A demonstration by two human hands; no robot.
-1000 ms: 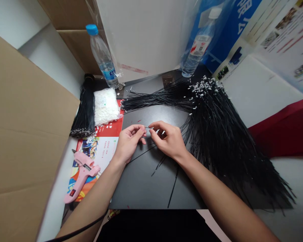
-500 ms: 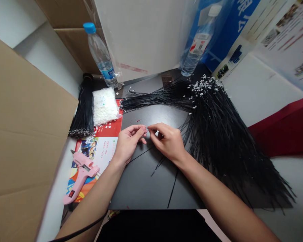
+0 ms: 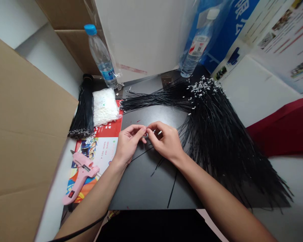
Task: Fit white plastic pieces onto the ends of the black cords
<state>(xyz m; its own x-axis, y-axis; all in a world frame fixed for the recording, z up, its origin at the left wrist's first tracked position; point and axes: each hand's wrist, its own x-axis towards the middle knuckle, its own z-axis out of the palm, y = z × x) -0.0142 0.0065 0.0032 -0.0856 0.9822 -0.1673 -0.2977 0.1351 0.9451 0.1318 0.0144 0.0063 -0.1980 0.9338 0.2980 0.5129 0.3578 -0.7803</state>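
Note:
My left hand (image 3: 128, 143) pinches thumb and forefinger at the centre of the table, on the end of a thin black wire that is mostly hidden by the fingers. My right hand (image 3: 165, 139) meets it, thumb and forefinger pressed together at the same spot. Within the curled fingers of that hand shows a small white connector (image 3: 160, 132). Below the hands, a thin black wire (image 3: 141, 153) runs slantwise over the dark table (image 3: 146, 188). To the right lies a big heap of black wires (image 3: 217, 134) with white connectors (image 3: 204, 85) at their far ends.
Another bundle of black wires (image 3: 151, 99) lies behind my hands. At left are a bag of white connectors (image 3: 104, 106), a tied wire bundle (image 3: 83, 107) and a pink glue gun (image 3: 80, 176). Two water bottles (image 3: 102, 58) (image 3: 197, 47) stand at the back. A cardboard box (image 3: 22, 134) borders the left.
My right hand's fingertips have moved slightly left and now meet the left fingertips. The short piece of black wire seen between them earlier is now covered.

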